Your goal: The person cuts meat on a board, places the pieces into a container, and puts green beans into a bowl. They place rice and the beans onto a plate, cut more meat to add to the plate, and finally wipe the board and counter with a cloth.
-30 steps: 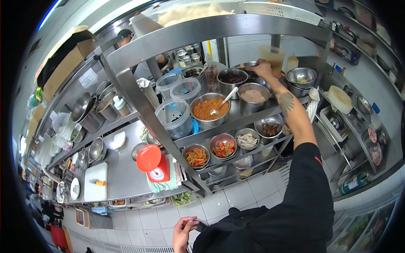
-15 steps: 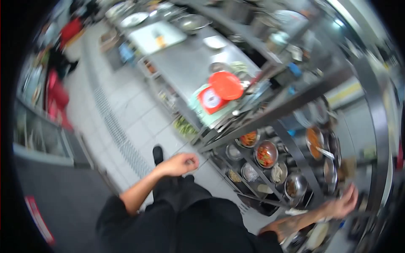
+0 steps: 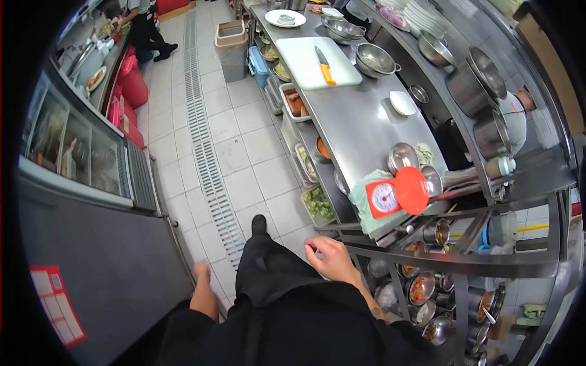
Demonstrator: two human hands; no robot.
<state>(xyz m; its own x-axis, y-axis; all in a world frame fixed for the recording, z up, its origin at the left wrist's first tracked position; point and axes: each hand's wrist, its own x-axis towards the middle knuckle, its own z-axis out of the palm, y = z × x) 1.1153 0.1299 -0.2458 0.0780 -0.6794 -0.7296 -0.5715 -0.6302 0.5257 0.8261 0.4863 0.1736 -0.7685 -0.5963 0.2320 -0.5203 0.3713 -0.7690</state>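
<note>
My right hand hangs in front of my right thigh, its fingers loosely curled, with nothing showing in them. It is nearest the corner of a steel rack. Lower at my left side is my left hand, seen end-on, so its fingers are hidden. A red kitchen scale with a round red pan rests on a green cloth at the near end of the steel table. Farther along, a yellow-handled knife lies on a white cutting board.
A floor drain runs ahead along the tiles. Glass-fronted fridges and red bins line the left. Beneath the table are food tubs. Metal bowls of food fill the right rack. One person stands far left, another behind the shelves.
The view has turned right and sharpened. My right hand has swung in from the far right to the front of my body. My left hand has dropped back to my left side.
</note>
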